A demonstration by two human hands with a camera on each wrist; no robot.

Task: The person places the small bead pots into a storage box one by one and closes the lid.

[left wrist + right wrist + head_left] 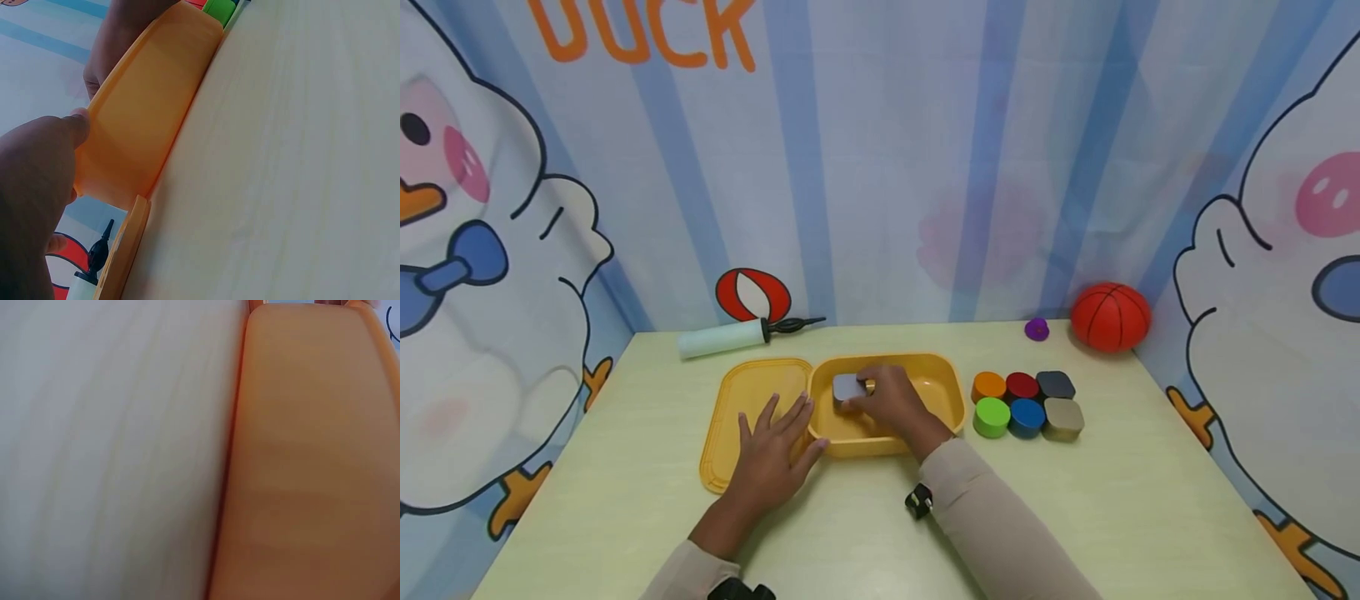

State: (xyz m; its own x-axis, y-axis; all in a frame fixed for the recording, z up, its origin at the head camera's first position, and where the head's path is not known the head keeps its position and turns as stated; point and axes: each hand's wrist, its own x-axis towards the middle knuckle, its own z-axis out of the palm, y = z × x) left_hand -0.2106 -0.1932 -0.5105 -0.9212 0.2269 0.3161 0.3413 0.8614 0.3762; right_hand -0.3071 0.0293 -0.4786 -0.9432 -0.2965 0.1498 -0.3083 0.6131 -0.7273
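Beige-sleeved hands [777,458] touch a rounded grey block [847,388] and glossy yellow box [865,447].

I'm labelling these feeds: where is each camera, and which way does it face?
Head: worn on the head, facing forward and down at the yellow box; left hand, right hand and sleeves show.
Left wrist: worn there, facing the box's outer wall and the table; both hands show in part.
Right wrist: worn there, facing the box's outer side closely; only slivers, probably fingers, show at the top edge.
Both wrist views share the box and table.
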